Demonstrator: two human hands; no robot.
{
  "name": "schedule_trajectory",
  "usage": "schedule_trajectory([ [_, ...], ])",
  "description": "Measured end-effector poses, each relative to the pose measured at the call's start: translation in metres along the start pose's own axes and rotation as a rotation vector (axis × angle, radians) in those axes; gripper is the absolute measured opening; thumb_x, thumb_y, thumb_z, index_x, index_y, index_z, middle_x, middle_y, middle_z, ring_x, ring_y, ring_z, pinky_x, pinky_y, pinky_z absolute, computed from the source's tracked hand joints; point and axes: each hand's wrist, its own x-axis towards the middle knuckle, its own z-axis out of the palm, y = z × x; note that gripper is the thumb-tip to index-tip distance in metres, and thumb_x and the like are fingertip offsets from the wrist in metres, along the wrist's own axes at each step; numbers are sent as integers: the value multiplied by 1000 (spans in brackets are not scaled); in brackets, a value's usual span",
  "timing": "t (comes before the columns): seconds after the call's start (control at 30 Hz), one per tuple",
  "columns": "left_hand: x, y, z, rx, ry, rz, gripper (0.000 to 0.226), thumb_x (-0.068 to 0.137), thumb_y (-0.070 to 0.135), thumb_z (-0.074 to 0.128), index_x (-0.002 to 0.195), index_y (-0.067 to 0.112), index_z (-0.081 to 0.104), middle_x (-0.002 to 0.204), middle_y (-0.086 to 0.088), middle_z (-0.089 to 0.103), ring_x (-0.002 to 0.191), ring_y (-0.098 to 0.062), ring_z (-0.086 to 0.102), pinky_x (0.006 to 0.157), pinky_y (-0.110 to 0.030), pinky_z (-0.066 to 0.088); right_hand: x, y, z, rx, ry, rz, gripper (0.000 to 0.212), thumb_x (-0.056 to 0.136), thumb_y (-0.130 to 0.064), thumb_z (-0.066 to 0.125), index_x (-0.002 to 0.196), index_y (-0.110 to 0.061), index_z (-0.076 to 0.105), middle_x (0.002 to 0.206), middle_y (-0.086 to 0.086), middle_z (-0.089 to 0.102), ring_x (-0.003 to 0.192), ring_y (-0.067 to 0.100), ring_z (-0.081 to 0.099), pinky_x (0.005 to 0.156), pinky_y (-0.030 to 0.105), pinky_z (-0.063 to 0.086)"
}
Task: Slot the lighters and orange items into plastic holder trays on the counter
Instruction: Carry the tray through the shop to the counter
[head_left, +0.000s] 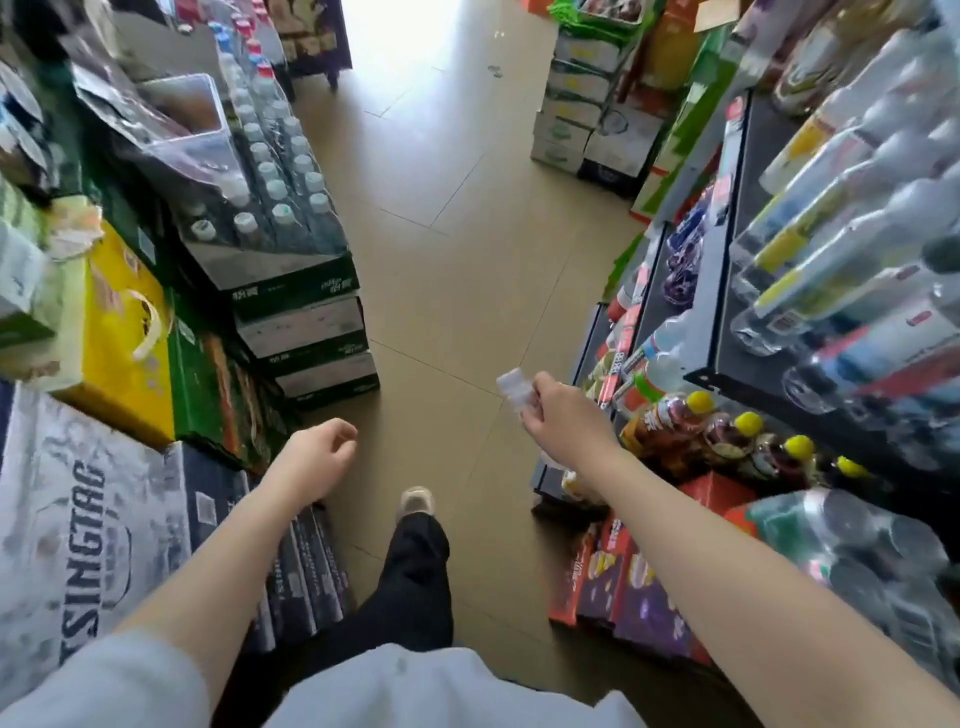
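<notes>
I am in a shop aisle, looking down at a tan tiled floor. My right hand (563, 415) grips a small clear plastic piece (514, 391), blurred, sticking out past the fingers to the left. My left hand (324, 452) hangs over the floor with loosely curled fingers and holds nothing. No lighters, orange items or counter show in this view.
Stacked drink cartons (306, 322) and bottled-water packs (270, 171) line the left side. A clear plastic bin (202, 140) sits on the stack at upper left. Shelves of bottles (841, 234) run along the right, with boxes (639, 587) at floor level. My foot (415, 501) steps forward mid-aisle.
</notes>
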Motion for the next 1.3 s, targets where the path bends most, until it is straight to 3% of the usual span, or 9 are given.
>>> schedule_trajectory([
  [0.07, 48, 3, -17, 7, 16, -7, 26, 91, 25, 48, 115, 19, 56, 100, -2, 60, 83, -13, 55, 64, -22, 42, 52, -4, -10, 19, 7, -16, 16, 90, -24, 47, 80, -17, 37, 72, 2, 49, 62, 24, 46, 45, 27, 27],
  [0.27, 180, 35, -71, -26, 30, -16, 25, 91, 25, 50, 114, 19, 57, 106, -1, 63, 88, -12, 53, 77, -24, 42, 196, -12, -36, 15, -52, 46, 15, 90, -25, 44, 80, -17, 37, 76, 3, 49, 69, 26, 48, 47, 28, 26],
  [0.43, 278, 96, -104, -79, 32, 98, 20, 90, 26, 51, 108, 24, 58, 95, 5, 63, 81, -4, 57, 67, -18, 41, 295, 17, -59, -17, -108, 128, 15, 91, -26, 41, 81, -16, 36, 80, 5, 49, 68, 25, 45, 46, 28, 24],
  [0.6, 393, 162, -123, -95, 28, 189, 22, 91, 23, 50, 111, 21, 56, 92, 7, 60, 79, -3, 55, 68, -20, 43, 414, 57, -88, -67, -172, 182, 14, 92, -22, 41, 82, -13, 37, 90, 13, 56, 70, 26, 44, 53, 31, 30],
  [0.73, 487, 205, -132, -77, 19, 158, 24, 91, 22, 49, 114, 19, 56, 96, 7, 60, 81, -7, 56, 72, -23, 46, 520, 80, -121, -75, -188, 166, 15, 91, -23, 41, 81, -13, 37, 94, 15, 60, 74, 28, 48, 59, 33, 36],
  [0.9, 584, 230, -152, -41, 27, 75, 21, 91, 19, 48, 109, 14, 59, 103, 1, 60, 85, -9, 55, 76, -21, 43, 649, 78, -168, -128, -181, 86, 14, 91, -26, 40, 81, -16, 37, 90, 9, 61, 69, 27, 51, 51, 29, 31],
  [1.1, 693, 213, -187, -82, 50, -82, 24, 92, 18, 47, 113, 13, 56, 106, 1, 60, 90, -10, 55, 80, -21, 43, 795, 31, -197, -116, -197, -103, 15, 89, -25, 42, 79, -16, 35, 84, 6, 60, 69, 27, 50, 47, 29, 26],
  [1.3, 819, 183, -247, -133, 92, -198, 21, 91, 18, 49, 110, 16, 58, 100, 3, 63, 81, -4, 55, 68, -15, 39, 959, -39, -209, -133, -221, -264, 15, 89, -28, 43, 83, -15, 38, 81, 2, 54, 71, 27, 52, 51, 29, 31],
])
